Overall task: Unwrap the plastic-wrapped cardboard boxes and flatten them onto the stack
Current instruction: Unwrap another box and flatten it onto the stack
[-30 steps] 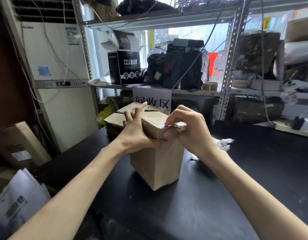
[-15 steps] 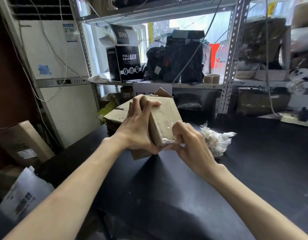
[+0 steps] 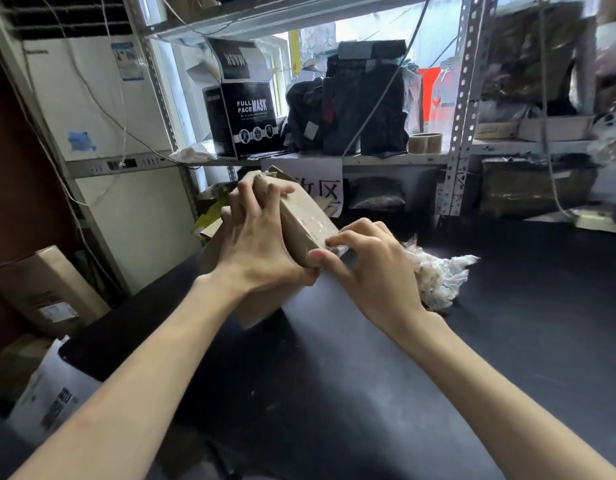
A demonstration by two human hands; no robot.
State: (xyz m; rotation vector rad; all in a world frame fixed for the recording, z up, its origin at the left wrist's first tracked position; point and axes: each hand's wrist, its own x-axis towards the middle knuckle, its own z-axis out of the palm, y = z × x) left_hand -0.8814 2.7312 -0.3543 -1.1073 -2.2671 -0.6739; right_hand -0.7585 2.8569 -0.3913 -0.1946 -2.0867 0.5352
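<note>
A brown cardboard box [image 3: 304, 220] wrapped in clear plastic film is tilted above the black table [image 3: 507, 323], its top leaning away from me. My left hand [image 3: 254, 244] grips its left side, fingers spread over the upper edge and thumb under the near corner. My right hand [image 3: 365, 265] pinches the plastic film at the box's near right corner. Behind the box lies a stack of flattened cardboard [image 3: 213, 216], mostly hidden by my left hand.
A crumpled wad of clear plastic [image 3: 438, 275] lies on the table right of my right hand. A metal shelf rack [image 3: 462, 109] with a black mask box [image 3: 247, 116] and bags stands behind. Cardboard boxes [image 3: 46, 292] sit on the floor at left.
The box stood upright on the table a second ago. It has been lifted and tipped back, and my right hand has moved from its top to its near lower corner.
</note>
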